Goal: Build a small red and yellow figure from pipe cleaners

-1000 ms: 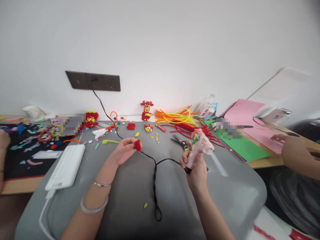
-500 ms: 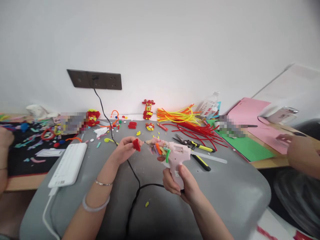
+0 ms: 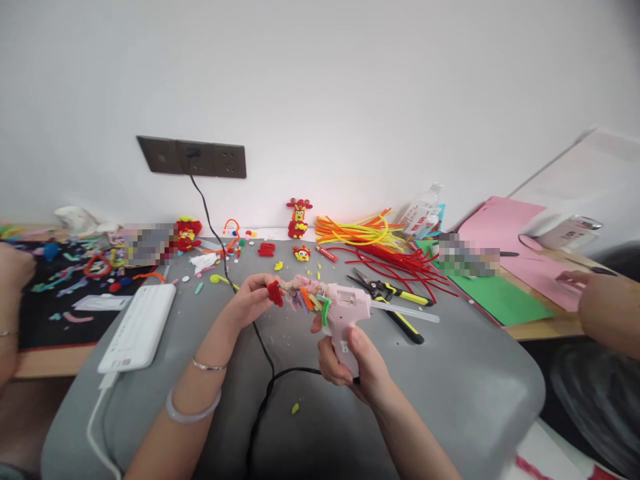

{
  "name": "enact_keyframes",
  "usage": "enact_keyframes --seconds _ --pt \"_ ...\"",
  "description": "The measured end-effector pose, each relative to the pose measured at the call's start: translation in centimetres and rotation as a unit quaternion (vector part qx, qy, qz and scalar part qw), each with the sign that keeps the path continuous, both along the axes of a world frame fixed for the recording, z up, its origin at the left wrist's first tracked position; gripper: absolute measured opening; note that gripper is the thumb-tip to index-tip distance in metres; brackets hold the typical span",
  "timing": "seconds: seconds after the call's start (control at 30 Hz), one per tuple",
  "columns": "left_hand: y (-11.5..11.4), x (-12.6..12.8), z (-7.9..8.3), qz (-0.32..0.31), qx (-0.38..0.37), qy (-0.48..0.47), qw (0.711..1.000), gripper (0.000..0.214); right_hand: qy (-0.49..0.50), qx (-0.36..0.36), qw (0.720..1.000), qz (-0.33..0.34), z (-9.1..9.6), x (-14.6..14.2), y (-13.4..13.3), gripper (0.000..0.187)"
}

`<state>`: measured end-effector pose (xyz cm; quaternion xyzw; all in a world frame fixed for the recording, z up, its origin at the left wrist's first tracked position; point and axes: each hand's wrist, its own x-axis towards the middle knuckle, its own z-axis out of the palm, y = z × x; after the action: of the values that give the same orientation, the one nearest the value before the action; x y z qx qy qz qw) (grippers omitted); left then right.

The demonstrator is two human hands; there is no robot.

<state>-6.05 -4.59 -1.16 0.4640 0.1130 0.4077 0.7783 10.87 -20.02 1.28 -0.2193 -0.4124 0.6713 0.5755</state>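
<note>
In my left hand [image 3: 253,297], pinched between the fingertips, is a small red fuzzy piece [image 3: 275,293]. My right hand [image 3: 353,357] wraps round the handle of a pale pink glue gun [image 3: 345,317], with a clear glue stick [image 3: 410,313] poking out of its back. Colourful scraps cling along the front of the gun. Its nozzle points left and meets or nearly meets the red piece; the exact contact is hidden. Beyond my hands lie a small red-and-yellow face [image 3: 301,253] and a coiled red piece [image 3: 267,249]. A red figure with a hat [image 3: 299,219] stands against the wall.
Pliers with yellow-black handles [image 3: 395,293] lie right of the gun. Behind them are yellow-orange stems [image 3: 355,230] and red stems [image 3: 405,267]. A white power bank [image 3: 137,327] sits left. A black cable [image 3: 265,393] crosses the grey table [image 3: 450,400]. Other people's hands [image 3: 600,300] are at both sides.
The glue gun has moved left, bringing its nozzle up to the red piece. My left hand stays nearly where it was, still pinching that piece.
</note>
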Motion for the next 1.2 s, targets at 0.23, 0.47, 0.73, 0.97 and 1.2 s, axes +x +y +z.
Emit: enact_keyframes --seconds 0.23,0.47,0.73,0.97,1.2 --pt "0.1 -0.1 -0.2 0.000 0.011 -0.005 1.000 0.028 -0.007 0.003 1.000 -0.002 -0.3 0.2 0.0 0.040" --pt "0.2 0.0 -0.2 0.004 0.021 -0.013 1.000 0.031 -0.017 -0.001 1.000 0.003 -0.2 0.3 0.0 0.041" --pt "0.1 0.1 0.2 -0.021 0.039 -0.030 0.999 0.028 -0.052 -0.007 0.998 0.019 0.3 1.0 -0.5 0.041" --pt "0.0 0.2 0.6 -0.009 0.028 -0.006 1.000 0.033 -0.073 -0.021 0.997 0.010 0.7 1.5 -1.1 0.047" --pt "0.2 0.5 0.9 0.099 -0.031 -0.010 0.995 0.033 -0.077 -0.010 0.995 -0.064 0.5 1.4 -1.1 0.048"
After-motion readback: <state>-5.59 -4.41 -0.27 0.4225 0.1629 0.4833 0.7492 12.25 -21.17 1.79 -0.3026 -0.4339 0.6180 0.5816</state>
